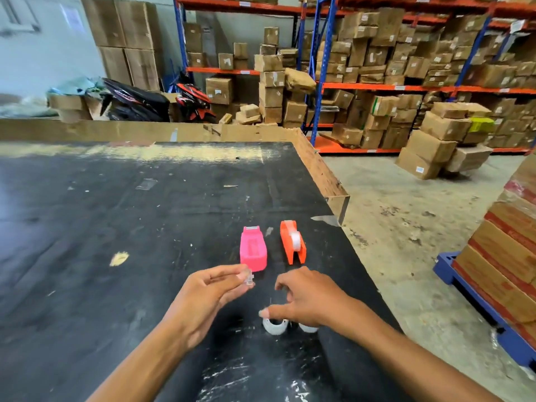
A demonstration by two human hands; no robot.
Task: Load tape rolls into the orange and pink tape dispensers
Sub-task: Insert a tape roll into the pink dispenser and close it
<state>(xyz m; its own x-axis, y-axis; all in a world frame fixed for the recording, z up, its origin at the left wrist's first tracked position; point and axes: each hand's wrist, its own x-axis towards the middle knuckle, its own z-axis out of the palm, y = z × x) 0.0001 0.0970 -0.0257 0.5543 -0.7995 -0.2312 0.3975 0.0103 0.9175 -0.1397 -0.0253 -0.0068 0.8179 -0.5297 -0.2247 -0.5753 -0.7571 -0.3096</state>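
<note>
Orange dispenser (293, 241) loaded with a tape roll (295, 239); pink dispenser (253, 250) beside it on desk (87, 227), contents unclear.
Left hand (208, 294) fingers pinching small clear piece (249, 278); right hand (310, 297) fingers loosely spread over two loose rolls (275, 326).

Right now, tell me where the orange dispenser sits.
In the head view, the orange dispenser stands on the black table, right of the pink dispenser, beyond the right hand.

Scuffed black desk (116, 227), matt, scratched pale in patches, raw cardboard along its edge; smooth glossy plastic on pink dispenser (253, 252) and orange dispenser (293, 242); translucent, shiny tape rolls (275, 326); clear plastic piece (249, 278).
</note>
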